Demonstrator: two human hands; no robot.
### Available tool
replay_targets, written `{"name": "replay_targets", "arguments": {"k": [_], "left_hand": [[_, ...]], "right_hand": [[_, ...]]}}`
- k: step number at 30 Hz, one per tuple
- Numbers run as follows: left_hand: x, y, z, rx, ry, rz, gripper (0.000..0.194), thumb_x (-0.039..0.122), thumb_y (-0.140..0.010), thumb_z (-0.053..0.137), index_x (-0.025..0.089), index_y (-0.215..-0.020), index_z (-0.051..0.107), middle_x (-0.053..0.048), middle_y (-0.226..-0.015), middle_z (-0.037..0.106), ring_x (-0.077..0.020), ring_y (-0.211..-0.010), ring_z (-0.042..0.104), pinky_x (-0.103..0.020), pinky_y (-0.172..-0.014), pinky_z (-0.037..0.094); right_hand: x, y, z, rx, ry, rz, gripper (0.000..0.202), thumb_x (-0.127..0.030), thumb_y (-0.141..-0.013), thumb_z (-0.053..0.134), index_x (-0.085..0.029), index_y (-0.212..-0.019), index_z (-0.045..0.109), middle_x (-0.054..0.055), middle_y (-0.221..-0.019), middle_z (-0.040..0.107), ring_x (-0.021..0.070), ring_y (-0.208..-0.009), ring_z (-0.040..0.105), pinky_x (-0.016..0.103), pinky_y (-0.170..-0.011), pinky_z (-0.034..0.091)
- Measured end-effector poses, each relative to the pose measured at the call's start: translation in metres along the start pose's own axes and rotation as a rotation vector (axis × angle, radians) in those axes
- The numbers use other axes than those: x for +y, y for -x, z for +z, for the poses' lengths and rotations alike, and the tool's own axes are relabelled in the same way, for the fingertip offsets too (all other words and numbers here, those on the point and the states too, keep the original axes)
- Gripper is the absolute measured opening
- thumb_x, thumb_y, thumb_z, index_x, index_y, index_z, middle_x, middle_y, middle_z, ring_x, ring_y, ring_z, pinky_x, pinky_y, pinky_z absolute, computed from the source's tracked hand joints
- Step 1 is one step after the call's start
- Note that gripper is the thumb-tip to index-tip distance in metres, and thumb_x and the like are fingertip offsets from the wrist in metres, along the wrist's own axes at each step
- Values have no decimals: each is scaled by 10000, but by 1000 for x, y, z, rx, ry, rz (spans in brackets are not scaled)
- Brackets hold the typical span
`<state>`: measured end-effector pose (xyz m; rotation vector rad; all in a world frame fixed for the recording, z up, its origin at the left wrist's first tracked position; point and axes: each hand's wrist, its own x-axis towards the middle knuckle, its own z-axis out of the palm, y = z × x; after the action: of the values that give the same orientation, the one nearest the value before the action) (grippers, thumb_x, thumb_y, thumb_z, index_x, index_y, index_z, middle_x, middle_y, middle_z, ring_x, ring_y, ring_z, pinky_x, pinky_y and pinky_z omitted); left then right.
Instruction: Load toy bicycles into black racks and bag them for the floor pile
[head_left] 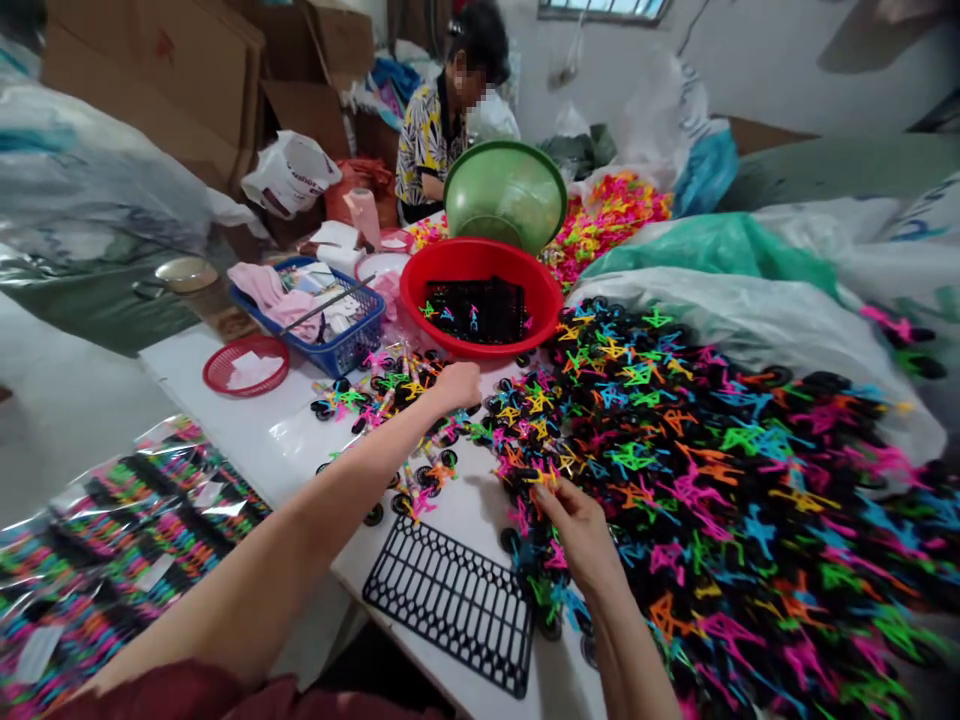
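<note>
My left hand (459, 386) reaches forward over the table, just in front of the red basin (484, 345). Its fingers are curled closed, and what they hold, if anything, is hidden. Below it lie small toy bicycles (409, 385) with black wheels and bright frames. Between thumb and fingers, my right hand (577, 525) pinches a toy bicycle (534, 477) with pink and yellow parts, beside the large heap of toy bicycles (697, 470). A black plastic grid (452, 600) lies flat at the table's near edge. More black grids (480, 305) sit in the red basin with a few coloured pieces.
A green basin (506, 195) leans behind the red one. To the left stand a blue basket (337, 340) of cloths and a small red basket (247, 367). Packed bags of colourful toys (142, 540) lie lower left. Across the table sits a person (429, 140); cardboard (157, 90) stands behind.
</note>
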<state>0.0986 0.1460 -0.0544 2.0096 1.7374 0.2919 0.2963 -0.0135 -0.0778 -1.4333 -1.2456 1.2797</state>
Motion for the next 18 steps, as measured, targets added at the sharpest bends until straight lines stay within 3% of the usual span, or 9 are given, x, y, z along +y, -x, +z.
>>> {"name": "replay_targets", "arguments": {"k": [6,11,13,15,18], "left_hand": [[-52,58,-43,102,263,-57,190,208,-761,562,112,-898,651,-14,-677,647,-125,-597,611,-201,-552,476],[-77,61,-72,169,384,-185,199,247,-826,509,89,-877,619,-17,-581,619,-83,-451,541,-181,-473,450],[-81,56,-76,215,383,-228,230,265,-854,490,76,-914,606,-38,-633,636,-91,-500,565,-202,-522,483],[-80,62,-74,279,359,-260,249,254,-848,505,66,-989,589,-81,-776,662,-140,-674,624,-263,-645,524],[-70,101,-54,453,203,-159,383,221,-814,548,92,-1174,521,-145,-1153,577,-240,-1112,522,-381,-944,437]], "right_hand": [[26,14,17,19,-194,64,363,-511,-697,676,-160,-720,589,-8,-641,506,114,-589,428,223,-548,349],[29,20,30,0,-138,17,359,-516,-698,667,-169,-690,574,-16,-622,505,113,-581,434,223,-545,355],[22,12,31,-4,-43,-5,391,-549,-706,634,-170,-654,555,-18,-582,489,114,-548,422,228,-512,339],[8,-2,20,44,122,-63,405,-572,-707,605,-173,-648,567,-14,-564,494,126,-538,428,242,-510,341],[-24,-21,-24,265,492,-180,387,-559,-733,558,-178,-699,616,18,-607,549,173,-583,488,292,-565,377]]}}
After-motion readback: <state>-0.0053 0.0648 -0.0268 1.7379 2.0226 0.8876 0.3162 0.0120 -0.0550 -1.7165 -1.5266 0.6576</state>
